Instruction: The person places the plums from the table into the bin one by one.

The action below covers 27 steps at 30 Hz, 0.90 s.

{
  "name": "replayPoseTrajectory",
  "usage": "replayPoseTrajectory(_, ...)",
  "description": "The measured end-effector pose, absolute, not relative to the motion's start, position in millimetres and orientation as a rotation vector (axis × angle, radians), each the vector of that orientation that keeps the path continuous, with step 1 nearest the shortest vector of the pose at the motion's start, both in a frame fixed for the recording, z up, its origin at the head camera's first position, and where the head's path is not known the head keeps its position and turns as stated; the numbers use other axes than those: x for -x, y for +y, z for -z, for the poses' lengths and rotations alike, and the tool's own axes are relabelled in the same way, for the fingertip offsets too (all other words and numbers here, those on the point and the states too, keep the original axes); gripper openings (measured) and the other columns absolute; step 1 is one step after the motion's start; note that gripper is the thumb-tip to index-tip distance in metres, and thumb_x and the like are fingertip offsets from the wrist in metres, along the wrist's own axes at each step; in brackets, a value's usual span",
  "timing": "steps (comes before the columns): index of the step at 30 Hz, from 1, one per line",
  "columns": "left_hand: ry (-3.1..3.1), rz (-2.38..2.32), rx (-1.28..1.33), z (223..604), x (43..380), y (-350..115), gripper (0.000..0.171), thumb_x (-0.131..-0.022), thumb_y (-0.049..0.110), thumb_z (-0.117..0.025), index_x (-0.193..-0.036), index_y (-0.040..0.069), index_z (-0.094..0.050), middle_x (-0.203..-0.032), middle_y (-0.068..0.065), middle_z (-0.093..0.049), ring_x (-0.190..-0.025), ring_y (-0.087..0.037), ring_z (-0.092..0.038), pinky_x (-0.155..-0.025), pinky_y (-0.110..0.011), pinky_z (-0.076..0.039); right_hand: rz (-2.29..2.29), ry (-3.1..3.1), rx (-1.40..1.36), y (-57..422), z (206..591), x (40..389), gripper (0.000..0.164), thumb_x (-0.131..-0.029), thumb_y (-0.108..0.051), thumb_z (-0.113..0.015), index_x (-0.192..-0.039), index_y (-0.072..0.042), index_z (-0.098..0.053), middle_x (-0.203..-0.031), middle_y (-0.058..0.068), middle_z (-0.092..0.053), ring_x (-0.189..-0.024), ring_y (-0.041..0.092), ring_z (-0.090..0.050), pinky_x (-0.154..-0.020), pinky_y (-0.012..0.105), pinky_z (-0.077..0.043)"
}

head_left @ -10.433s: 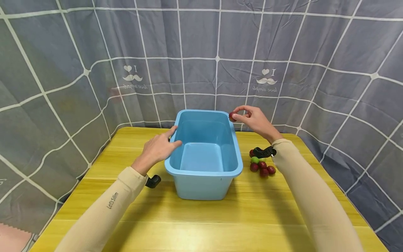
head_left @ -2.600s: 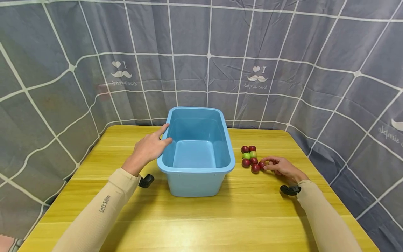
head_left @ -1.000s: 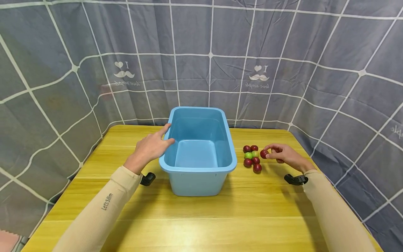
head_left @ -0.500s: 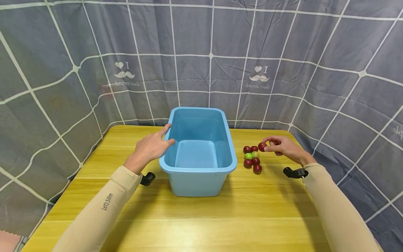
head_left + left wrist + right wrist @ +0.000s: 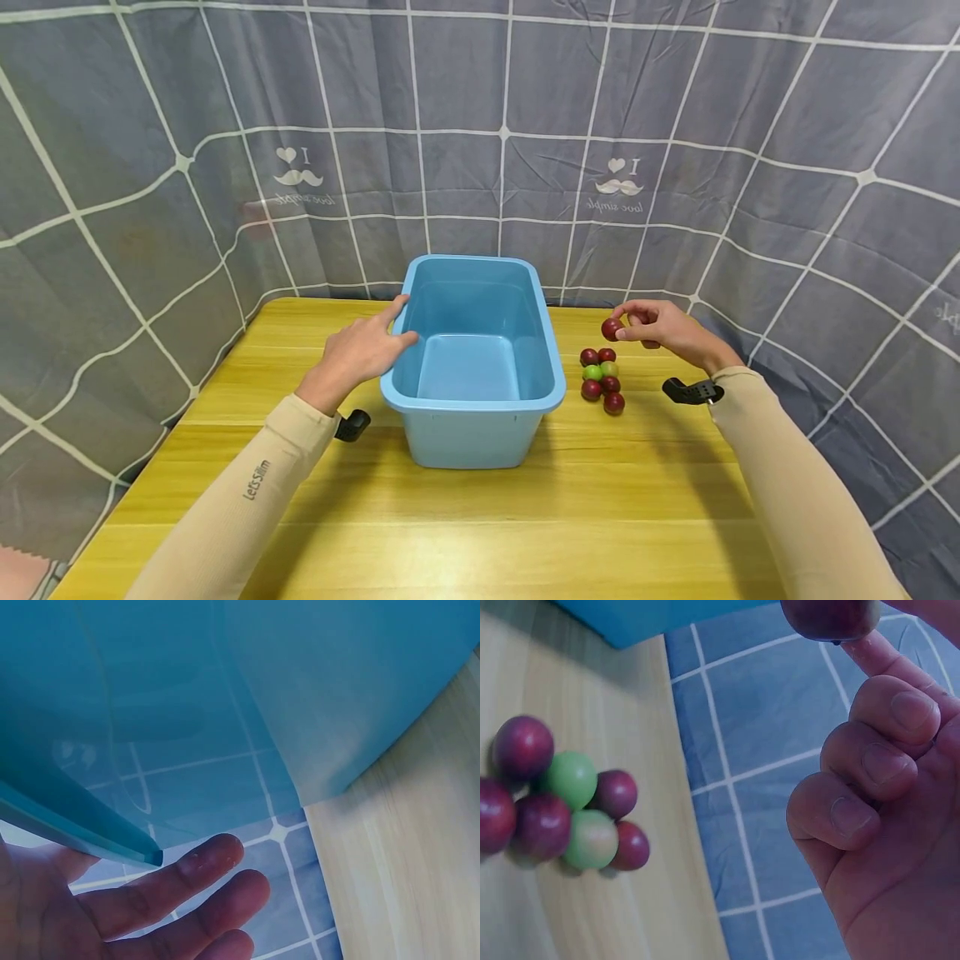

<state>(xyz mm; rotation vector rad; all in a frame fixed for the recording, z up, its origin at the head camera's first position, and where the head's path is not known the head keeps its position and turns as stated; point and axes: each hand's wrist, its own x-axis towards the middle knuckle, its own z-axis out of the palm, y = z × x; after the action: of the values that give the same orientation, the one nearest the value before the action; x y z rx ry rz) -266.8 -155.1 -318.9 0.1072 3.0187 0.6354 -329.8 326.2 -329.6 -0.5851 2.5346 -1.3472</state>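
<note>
My right hand (image 5: 667, 330) pinches a dark red plum (image 5: 611, 330) between thumb and fingertips, raised above the far right of the table. In the right wrist view that plum (image 5: 832, 616) is cut by the top edge, and the other fingers are curled toward the palm. A cluster of plums lies below it, several dark red ones (image 5: 614, 403) around two green ones (image 5: 592, 372). My left hand (image 5: 358, 354) holds the left rim of a deep blue plastic tub (image 5: 471, 437), thumb over the rim, fingers (image 5: 217, 855) outside. The tub's visible floor is bare.
The yellow wooden table (image 5: 480, 533) carries the tub and the plums. A grey curtain (image 5: 465, 183) with white grid lines hangs behind and at both sides. Black wrist devices (image 5: 690, 392) sit at both cuffs.
My right hand has moved the red plum from the cluster's right side up and away, past its far end. My left hand stays on the tub's rim.
</note>
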Motion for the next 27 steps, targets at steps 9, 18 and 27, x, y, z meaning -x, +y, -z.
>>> replayPoseTrajectory(9,3.014,-0.626,-0.109,319,267,-155,0.076,-0.096,0.060,-0.042,-0.162,0.039,-0.010,-0.151,-0.019,-0.049,-0.116,-0.042,-0.060,-0.063,-0.043,-0.043,1.335,2.567,0.582,307,311,336,0.036,-0.093,-0.027,-0.074,-0.122,-0.009,-0.064,-0.073,0.005,-0.044,-0.064,0.021,-0.038,-0.060,0.031,-0.038)
replayPoseTrajectory(18,3.017,-0.630,-0.116,319,267,-156,0.076,-0.096,0.059,-0.041,-0.163,0.038,-0.010,-0.149,-0.020,-0.051,-0.108,-0.039,-0.062,-0.060,-0.042,-0.043,1.341,2.532,0.658,288,294,344,0.033,-0.092,-0.024,-0.074,-0.119,-0.007,-0.065,-0.072,0.002,-0.044,-0.063,0.022,-0.037,-0.058,0.029,-0.036)
replayPoseTrajectory(27,3.013,-0.636,-0.120,320,268,-156,0.077,-0.096,0.059,-0.041,-0.163,0.038,-0.010,-0.151,-0.020,-0.049,-0.111,-0.040,-0.061,-0.061,-0.042,-0.043,1.296,2.538,0.690,268,276,347,0.032,-0.091,-0.026,-0.076,-0.118,-0.011,-0.066,-0.073,0.005,-0.045,-0.063,0.020,-0.038,-0.058,0.028,-0.035)
